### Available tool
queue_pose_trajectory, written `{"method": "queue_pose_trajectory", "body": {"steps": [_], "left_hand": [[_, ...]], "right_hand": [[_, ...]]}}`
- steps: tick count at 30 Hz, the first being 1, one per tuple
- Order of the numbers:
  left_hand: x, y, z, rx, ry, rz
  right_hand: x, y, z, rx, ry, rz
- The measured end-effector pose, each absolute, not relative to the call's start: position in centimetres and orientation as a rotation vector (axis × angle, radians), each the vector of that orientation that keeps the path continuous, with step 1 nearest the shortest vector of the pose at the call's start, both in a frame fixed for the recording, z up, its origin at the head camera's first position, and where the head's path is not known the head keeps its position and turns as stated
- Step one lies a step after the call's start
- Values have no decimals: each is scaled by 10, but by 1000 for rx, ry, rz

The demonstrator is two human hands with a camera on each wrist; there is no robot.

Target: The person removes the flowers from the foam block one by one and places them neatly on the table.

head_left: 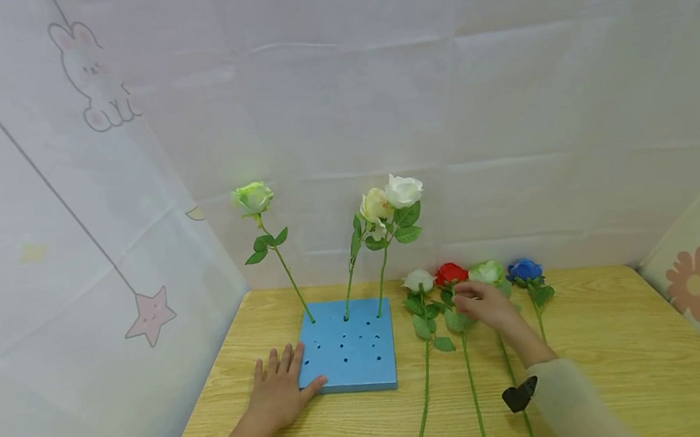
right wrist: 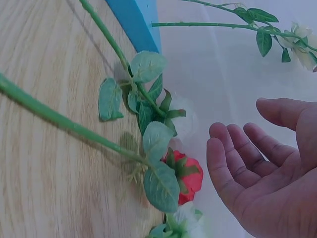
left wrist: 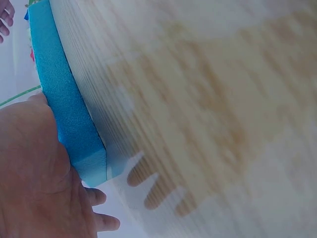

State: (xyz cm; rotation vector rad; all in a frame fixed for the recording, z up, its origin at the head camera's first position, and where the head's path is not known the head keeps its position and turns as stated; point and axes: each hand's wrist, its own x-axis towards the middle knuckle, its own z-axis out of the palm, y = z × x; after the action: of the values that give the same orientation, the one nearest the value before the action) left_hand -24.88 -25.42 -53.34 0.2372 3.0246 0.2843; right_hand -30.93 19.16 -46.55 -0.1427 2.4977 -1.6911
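A blue foam block (head_left: 359, 375) with small holes lies on the table. My left hand (head_left: 279, 392) rests at its near left corner, fingers spread and thumb along the front edge. Three artificial roses stand in its back holes: a green one (head_left: 253, 198), a cream one (head_left: 376, 205) and a white one (head_left: 404, 191). My right hand (head_left: 486, 304) is above the lying flowers near the red rose (head_left: 451, 273), its fingers loosely bent with nothing between them; the right wrist view shows it apart from the red rose (right wrist: 190, 173).
Beside the red rose lie a white rose (head_left: 419, 281), a pale green rose (head_left: 486, 272) and a blue rose (head_left: 525, 271), stems toward the front of the wooden table (head_left: 620, 355). A pale printed cloth (head_left: 502, 110) hangs behind the table.
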Motion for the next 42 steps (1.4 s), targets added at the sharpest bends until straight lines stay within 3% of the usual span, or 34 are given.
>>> {"method": "queue_pose_trajectory", "body": {"steps": [42], "left_hand": [[-245, -251, -529, 237, 3030, 284]], "right_hand": [[-355, 114, -474, -127, 2222, -1973]]}}
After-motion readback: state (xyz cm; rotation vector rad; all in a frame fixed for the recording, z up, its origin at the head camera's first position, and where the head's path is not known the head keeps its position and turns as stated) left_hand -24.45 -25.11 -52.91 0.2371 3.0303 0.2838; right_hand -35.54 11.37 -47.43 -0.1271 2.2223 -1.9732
